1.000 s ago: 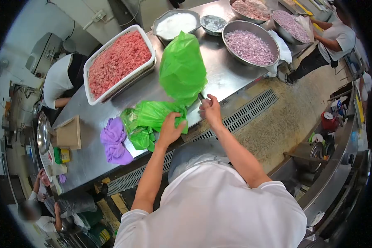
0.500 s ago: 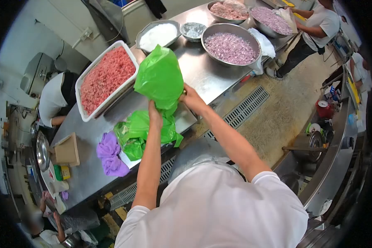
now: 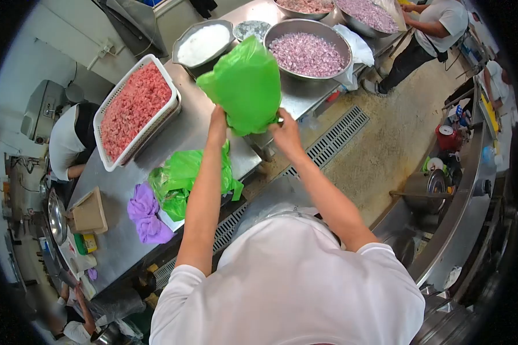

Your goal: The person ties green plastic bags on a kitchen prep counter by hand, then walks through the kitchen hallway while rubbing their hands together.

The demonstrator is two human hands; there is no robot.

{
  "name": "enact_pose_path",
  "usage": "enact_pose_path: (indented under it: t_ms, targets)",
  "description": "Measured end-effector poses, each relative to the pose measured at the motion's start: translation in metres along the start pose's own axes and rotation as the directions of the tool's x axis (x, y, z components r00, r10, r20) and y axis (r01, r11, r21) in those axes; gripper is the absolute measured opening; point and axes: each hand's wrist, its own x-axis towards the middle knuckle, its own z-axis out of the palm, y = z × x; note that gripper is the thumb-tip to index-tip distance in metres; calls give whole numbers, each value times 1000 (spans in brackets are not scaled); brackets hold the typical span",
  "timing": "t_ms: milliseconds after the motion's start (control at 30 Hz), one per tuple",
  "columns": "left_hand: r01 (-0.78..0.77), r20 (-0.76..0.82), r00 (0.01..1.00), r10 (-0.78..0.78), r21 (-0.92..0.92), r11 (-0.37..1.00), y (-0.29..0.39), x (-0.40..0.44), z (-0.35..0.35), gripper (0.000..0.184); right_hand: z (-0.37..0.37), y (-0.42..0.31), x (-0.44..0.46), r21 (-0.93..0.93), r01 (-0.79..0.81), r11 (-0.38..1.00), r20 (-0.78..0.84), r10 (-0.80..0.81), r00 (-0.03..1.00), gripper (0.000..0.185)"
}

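A green plastic bag (image 3: 246,86) is held up over the steel table (image 3: 118,230), puffed out and tilted. My left hand (image 3: 217,125) grips its lower left edge, and my right hand (image 3: 286,133) pinches its lower right edge. The bag partly hides the fingertips. Below my left forearm lies a crumpled heap of green plastic bags (image 3: 178,175). Beside that heap is a bunched purple cloth (image 3: 148,214).
A white basket (image 3: 175,103) of minced meat stands at left. Beyond the bag are a tray of white granules (image 3: 204,45) and a steel bowl (image 3: 342,40) of chopped onion. Other people (image 3: 434,37) work around the room. A floor drain (image 3: 334,138) runs alongside the table.
Both hands have moved the bag slightly right, and it appears wider and fuller. The bag has lifted clear of the heap below it. The camera view has shifted a little.
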Motion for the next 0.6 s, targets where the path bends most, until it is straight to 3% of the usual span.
enact_pose_path:
  t_ms: [33, 133, 200, 300, 400, 433, 533, 567, 600]
  targets:
    - [-2, -11, 1000, 3, 36, 999, 8, -7, -2, 45, -9, 1, 3, 10, -2, 1000, -24, 2, 1000, 50]
    - [-116, -309, 947, 85, -82, 990, 35, -30, 0, 44, -24, -9, 26, 89, 23, 996, -191, -6, 982, 43]
    - [-246, -151, 959, 242, -9, 969, 40, -43, 11, 46, -20, -39, 36, 120, 337, 934, -310, -288, 906, 37]
    - [-341, 52, 940, 337, 137, 930, 30, -39, 21, 49, 3, -47, 64, 9, 478, 879, -174, -469, 866, 40]
    - [-367, 65, 930, 361, 218, 904, 14, -33, 14, 51, 21, -44, 69, 259, 303, 917, 22, -319, 947, 53]
    - [-368, 45, 929, 368, 241, 898, 12, -31, 8, 52, 23, -44, 71, 228, 335, 914, 35, -351, 936, 55]
    - [-366, -182, 890, 417, 261, 893, 21, -43, -24, 54, 22, -36, 74, 115, 408, 905, 14, -413, 911, 55]
    - [-376, -366, 841, 399, 136, 916, 24, -56, -32, 48, 20, -30, 74, 79, 416, 906, -16, -416, 909, 53]
    - [-293, -390, 803, 451, 401, 868, 8, -60, -66, 42, 17, -27, 71, 82, 408, 909, -9, -409, 912, 51]
